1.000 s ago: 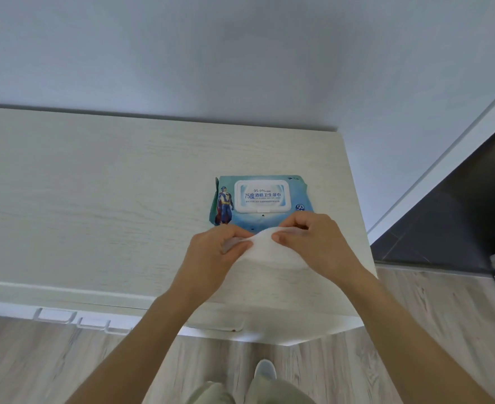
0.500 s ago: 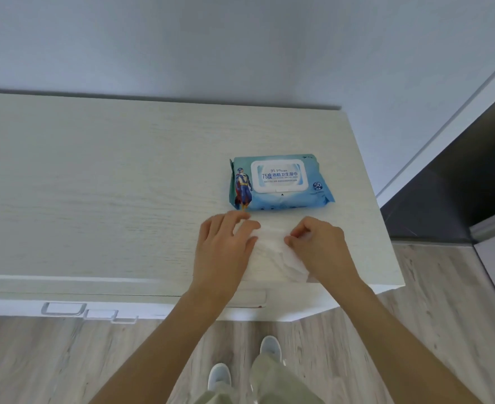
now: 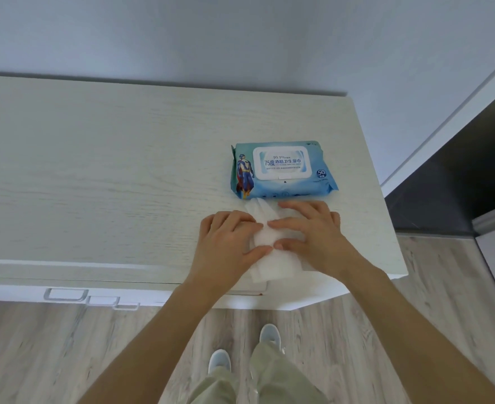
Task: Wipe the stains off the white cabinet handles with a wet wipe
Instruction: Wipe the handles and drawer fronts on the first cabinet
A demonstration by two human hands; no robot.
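Note:
A white wet wipe (image 3: 269, 265) lies flat on the white cabinet top (image 3: 109, 185), near its front edge. My left hand (image 3: 229, 243) presses the wipe's left side with straight fingers. My right hand (image 3: 310, 231) presses its right side, fingers spread flat. Just beyond the hands lies the blue wet-wipe pack (image 3: 282, 170), its lid closed. Two white cabinet handles (image 3: 65, 295) (image 3: 113, 303) stick out from the cabinet front at the lower left.
A pale wall stands behind the cabinet. To the right lies a dark doorway floor (image 3: 459, 185) behind a white frame. Wood-look flooring (image 3: 51, 360) spreads below, with my shoes (image 3: 220, 361) close to the cabinet front.
Both hands went from pinching and lifting the wipe to laying it down and pressing it flat on the cabinet top. The view tilted down, showing more floor.

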